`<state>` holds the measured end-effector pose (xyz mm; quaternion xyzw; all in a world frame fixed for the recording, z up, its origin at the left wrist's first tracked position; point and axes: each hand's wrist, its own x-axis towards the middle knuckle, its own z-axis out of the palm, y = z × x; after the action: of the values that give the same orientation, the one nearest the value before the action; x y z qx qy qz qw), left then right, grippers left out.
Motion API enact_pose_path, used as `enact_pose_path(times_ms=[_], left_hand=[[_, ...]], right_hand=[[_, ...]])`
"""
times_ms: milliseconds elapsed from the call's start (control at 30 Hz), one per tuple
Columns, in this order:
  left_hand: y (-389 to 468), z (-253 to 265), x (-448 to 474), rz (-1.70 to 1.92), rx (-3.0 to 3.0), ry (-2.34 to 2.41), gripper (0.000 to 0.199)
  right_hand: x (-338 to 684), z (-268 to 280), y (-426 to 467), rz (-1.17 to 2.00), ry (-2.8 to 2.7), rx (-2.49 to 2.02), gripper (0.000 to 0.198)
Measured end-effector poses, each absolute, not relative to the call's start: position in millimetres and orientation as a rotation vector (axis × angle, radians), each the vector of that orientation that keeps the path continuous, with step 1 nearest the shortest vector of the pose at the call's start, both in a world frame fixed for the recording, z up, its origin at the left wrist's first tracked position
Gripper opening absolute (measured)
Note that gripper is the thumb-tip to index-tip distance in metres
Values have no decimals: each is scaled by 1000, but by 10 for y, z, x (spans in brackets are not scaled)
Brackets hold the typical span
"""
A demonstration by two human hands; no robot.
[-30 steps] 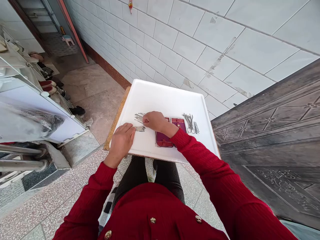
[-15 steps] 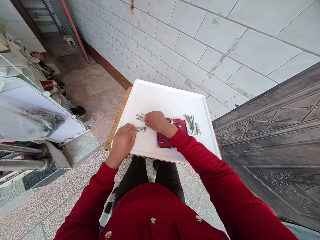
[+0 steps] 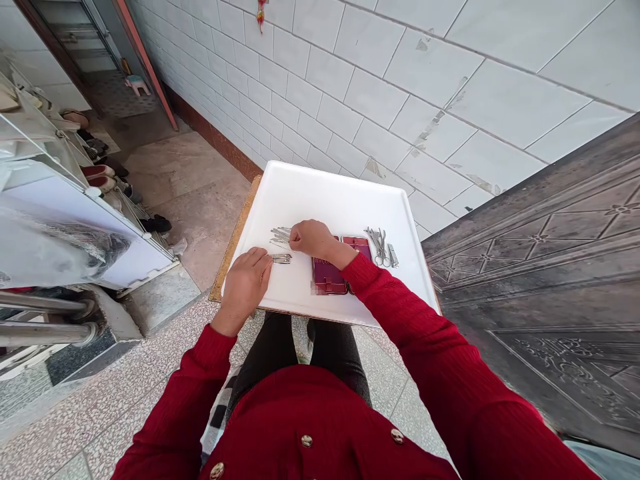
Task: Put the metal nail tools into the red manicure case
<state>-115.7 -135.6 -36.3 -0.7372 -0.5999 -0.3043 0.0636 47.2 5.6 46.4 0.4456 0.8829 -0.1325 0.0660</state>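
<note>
On the smooth white tray (image 3: 320, 190), a shiny metal nail clipper (image 3: 282, 259) lies lengthwise left to right, its left end at the left hand (image 3: 246, 277); whether those fingers grip it, I cannot tell. The right hand (image 3: 313, 240) is curled beside thin metal tools (image 3: 280, 234), contents hidden, above an open, rectangular dark-red case (image 3: 329, 277). Steel scissors (image 3: 381, 248) lie right, handles near.
</note>
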Motion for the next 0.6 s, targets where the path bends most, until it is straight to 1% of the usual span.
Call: enact_pose_path(times_ms=[167,367,600], left_hand=[[-1350,-375,-1163,-967,-2229,-1827,30],[-1346,-399,-1165,-975,-2238,-1837,30],[-1348,-383,-1164,-980,-2215,-1787,30]], right_hand=[[436,472,-22,-240,2736,1300,25],[367,476,-87,-209,2745,1155,28],[190,473,-62,-82,2732,1079,35]])
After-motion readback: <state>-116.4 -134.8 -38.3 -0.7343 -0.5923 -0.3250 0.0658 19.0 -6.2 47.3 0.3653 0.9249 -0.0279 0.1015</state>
